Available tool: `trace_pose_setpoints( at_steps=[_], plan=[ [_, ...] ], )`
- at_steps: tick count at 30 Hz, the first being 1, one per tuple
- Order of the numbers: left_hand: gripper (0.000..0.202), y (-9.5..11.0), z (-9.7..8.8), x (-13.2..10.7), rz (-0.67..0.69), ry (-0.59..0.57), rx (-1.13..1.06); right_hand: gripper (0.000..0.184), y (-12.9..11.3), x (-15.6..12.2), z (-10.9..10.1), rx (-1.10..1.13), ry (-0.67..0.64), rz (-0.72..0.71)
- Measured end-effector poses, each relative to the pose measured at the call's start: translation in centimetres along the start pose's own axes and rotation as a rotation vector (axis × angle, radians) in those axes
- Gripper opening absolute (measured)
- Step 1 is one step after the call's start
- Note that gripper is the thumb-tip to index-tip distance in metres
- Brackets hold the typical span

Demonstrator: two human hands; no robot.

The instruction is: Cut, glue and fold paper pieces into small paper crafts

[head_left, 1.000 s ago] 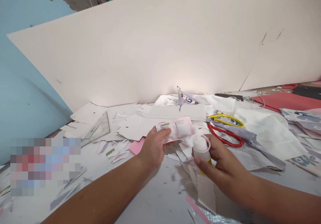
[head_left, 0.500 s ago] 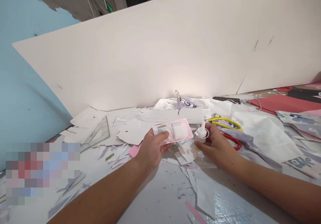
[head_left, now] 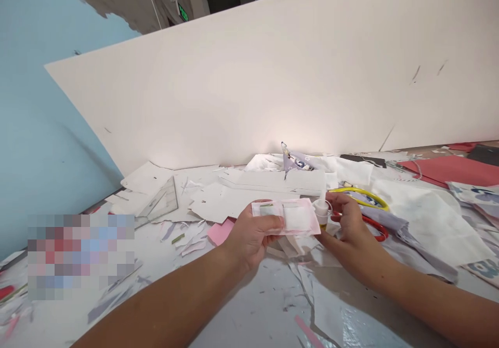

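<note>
My left hand is closed on a small pink card that carries two white squares, the left one with a green mark at its top. The thumb presses on the card's front. Right of the card a small white glue bottle stands upright, its nozzle pointing up and a loose cap ring at its neck. My right hand is beside the bottle, thumb and curled fingers apart, a gap showing between fingers and bottle. The thumb tip is near the card's lower right corner. The bottle's lower part is partly hidden.
Behind my right hand lie scissors with a yellow handle and a red handle. A clear set square, white paper pieces, scraps and red sheets cover the table. A white panel rises behind.
The view has shifted, so the scene sits further right. My left hand has brought the card closer to the bottle, partly in front of it. My right thumb and fingers have loosened around the bottle.
</note>
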State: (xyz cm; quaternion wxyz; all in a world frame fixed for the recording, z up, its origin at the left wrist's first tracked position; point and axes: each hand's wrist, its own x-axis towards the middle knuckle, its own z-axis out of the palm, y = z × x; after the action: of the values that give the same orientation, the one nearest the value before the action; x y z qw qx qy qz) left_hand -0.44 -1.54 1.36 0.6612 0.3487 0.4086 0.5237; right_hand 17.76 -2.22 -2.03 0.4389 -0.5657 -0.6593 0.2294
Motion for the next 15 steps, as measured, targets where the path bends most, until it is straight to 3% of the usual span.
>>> trace_pose_setpoints(
  at_steps=[4,10,15],
  plan=[
    [0.039,0.3,-0.1,-0.1,0.041,-0.026,0.068,0.055,0.6,0.0,0.2,-0.02,-0.018,-0.024],
    [0.037,0.7,-0.4,0.2,0.07,-0.044,0.109,0.06,1.0,0.0,0.6,0.022,0.164,-0.091],
    [0.037,0.7,-0.3,0.3,0.09,-0.011,0.117,0.041,-0.8,-1.5,0.7,0.319,0.319,-0.344]
  ],
)
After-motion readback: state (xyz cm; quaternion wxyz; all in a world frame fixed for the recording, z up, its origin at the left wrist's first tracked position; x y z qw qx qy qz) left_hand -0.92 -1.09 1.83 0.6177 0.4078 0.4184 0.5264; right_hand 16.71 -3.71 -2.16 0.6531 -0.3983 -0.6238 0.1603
